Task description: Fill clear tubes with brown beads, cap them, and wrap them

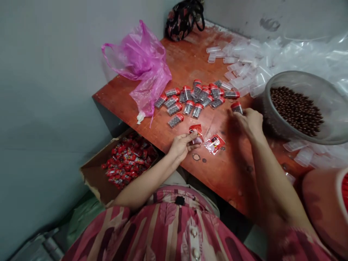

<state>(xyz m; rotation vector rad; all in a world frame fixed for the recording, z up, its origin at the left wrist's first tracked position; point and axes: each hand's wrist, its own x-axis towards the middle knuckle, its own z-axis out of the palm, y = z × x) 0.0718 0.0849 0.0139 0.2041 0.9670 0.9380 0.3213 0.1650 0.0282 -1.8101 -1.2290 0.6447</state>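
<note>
My left hand (182, 145) pinches a red printed plastic sleeve (196, 133) just above the table's near edge. Right of it, another red printed sleeve (214, 144) lies flat on the wood. My right hand (251, 122) has its fingers closed round a small clear tube with a red cap (236, 107), filled with dark balls. Beyond both hands lies a loose group of similar filled tubes with red caps (198, 95); several lie on their sides. The fingertips of my right hand are partly hidden behind the hand.
A grey bowl of brown balls (296, 108) stands at the right, before a heap of empty clear tubes (252, 69). An orange tub (323, 203) is nearer. A pink plastic bag (146, 61) lies left; below stands a cardboard box (94, 177) of red-wrapped pieces. A dark handbag (182, 21) sits behind.
</note>
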